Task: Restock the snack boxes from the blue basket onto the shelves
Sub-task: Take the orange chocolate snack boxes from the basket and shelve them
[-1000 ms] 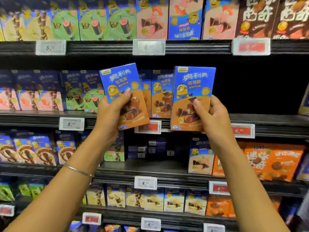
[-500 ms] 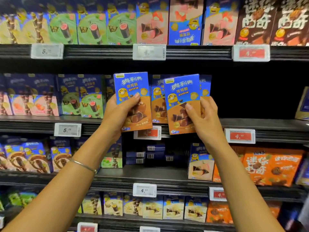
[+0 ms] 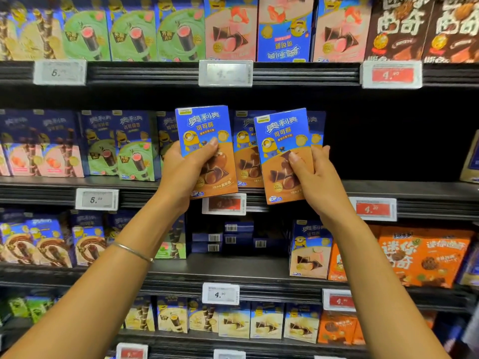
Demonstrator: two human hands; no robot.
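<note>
1. Since a second ago the two raised boxes have drawn closer together. The one on the left has shifted right and the one on the right has shifted left, and both now sit in front of the middle shelf's stock.
2. The left hand point(image 3: 186, 172) grips the left snack box point(image 3: 204, 130) by its lower half, with the thumb across the front and the fingers wrapped behind. The box is blue above and brown below, and its top leans slightly left.
3. The right hand point(image 3: 318, 177) grips the right snack box point(image 3: 282, 136), which has the same design. The thumb presses the front and the fingers curl round the right edge. This box tilts the same way.
4. Both boxes are held in the air just in front of the middle shelf point(image 3: 388, 190), and their lower edges hang below its front lip.
5. Matching boxes point(image 3: 245, 156) stand on that shelf between and behind the two held ones. A strip of blue point(image 3: 317, 130) shows behind the right box, but it is unclear whether it is held or standing.
6. To the right of these, the shelf is dark.
7. A price tag point(image 3: 224, 204) on the shelf lip sits below the gap between the hands.
8. A thin bracelet point(image 3: 132, 251) circles the left wrist.
</note>
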